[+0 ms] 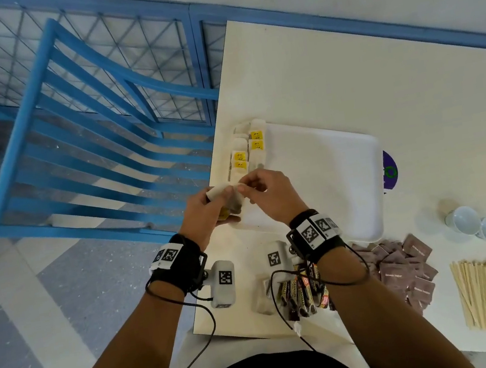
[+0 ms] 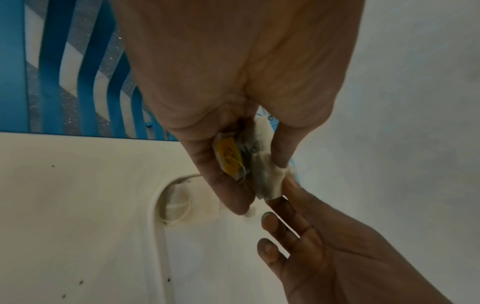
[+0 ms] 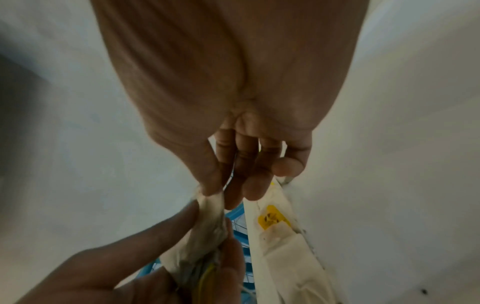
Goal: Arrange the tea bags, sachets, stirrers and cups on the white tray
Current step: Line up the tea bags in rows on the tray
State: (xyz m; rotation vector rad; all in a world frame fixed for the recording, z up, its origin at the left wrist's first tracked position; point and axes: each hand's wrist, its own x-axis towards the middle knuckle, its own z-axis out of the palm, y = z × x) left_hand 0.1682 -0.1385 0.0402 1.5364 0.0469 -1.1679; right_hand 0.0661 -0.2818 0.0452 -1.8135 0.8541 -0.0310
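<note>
My left hand [image 1: 222,201] grips a small bundle of tea bags [image 1: 233,204] with a yellow tag, held over the near left corner of the white tray [image 1: 329,177]. My right hand [image 1: 243,185] pinches the end of one tea bag [image 3: 210,202] from that bundle between thumb and forefinger. In the left wrist view the bundle [image 2: 259,170] sits between my left thumb and fingers. Several tea bags with yellow tags [image 1: 249,151] lie in two rows along the tray's left edge. Dark stick sachets [image 1: 302,291], brown sachets [image 1: 405,266], wooden stirrers [image 1: 485,292] and two white cups [image 1: 468,222] lie on the table.
The white table [image 1: 345,74] carries everything. A purple disc [image 1: 389,171] pokes out from under the tray's right edge. A blue slatted chair [image 1: 86,137] stands to the left of the table, and a blue mesh fence runs behind it.
</note>
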